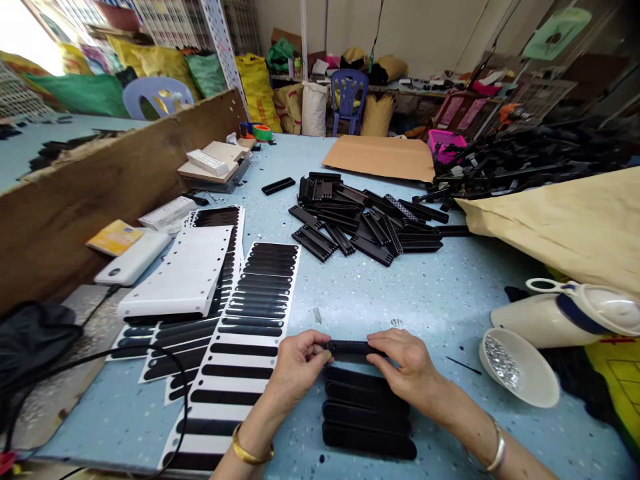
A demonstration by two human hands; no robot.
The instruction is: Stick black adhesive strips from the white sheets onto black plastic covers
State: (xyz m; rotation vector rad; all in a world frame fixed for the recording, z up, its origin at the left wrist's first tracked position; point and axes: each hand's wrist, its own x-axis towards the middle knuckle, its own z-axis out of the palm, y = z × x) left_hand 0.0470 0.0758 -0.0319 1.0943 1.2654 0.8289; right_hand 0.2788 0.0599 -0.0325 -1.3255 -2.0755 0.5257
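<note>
One black bar (pixel 349 347), lower centre of the frame, is pinched by left fingers (pixel 311 338) and right fingers (pixel 384 343).

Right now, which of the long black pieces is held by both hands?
The black piece just beyond the near row: left hand holds one end, right hand the other; row and heap lie on the table.

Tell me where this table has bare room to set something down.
The widest free patch of the table lies between the pile of black pieces and the right hand, bounded rightward by the lidded mug, bar tiny scraps. A smaller one lies below the bowl, beside the right forearm. Crowded: left, under the printed sheets; far right, under the black heap.
</note>
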